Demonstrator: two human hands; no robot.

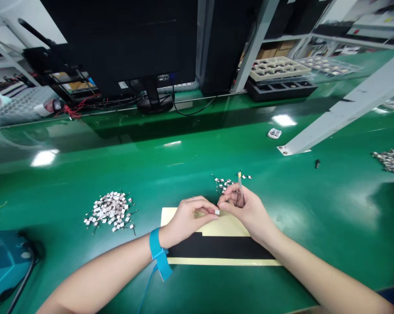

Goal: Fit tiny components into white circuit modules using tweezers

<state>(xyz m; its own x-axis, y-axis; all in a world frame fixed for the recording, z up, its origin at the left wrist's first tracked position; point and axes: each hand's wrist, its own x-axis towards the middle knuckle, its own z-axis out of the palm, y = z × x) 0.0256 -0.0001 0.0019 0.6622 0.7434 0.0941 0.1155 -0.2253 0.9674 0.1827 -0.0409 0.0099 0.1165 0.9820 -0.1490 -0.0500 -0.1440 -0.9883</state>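
My left hand (188,214) pinches a small white square part (217,212) between thumb and fingertips. A blue wrist strap (156,245) with a cord is around that wrist. My right hand (251,213) is closed around a pair of slim tweezers (240,187), their yellowish end pointing up. Its fingertips meet close to the white part; whether they touch it I cannot tell. Both hands are over a pale yellow sheet (236,227) with a black strip (213,247) across it. Just beyond the right fingers lies a small scatter of similar white parts (221,185).
A larger heap of white parts with dark leads (111,208) lies left on the green bench. A blue device (7,261) stands at lower left. A slanted grey post (340,104) rises at right. A monitor (125,39) and stacked trays (278,69) are behind.
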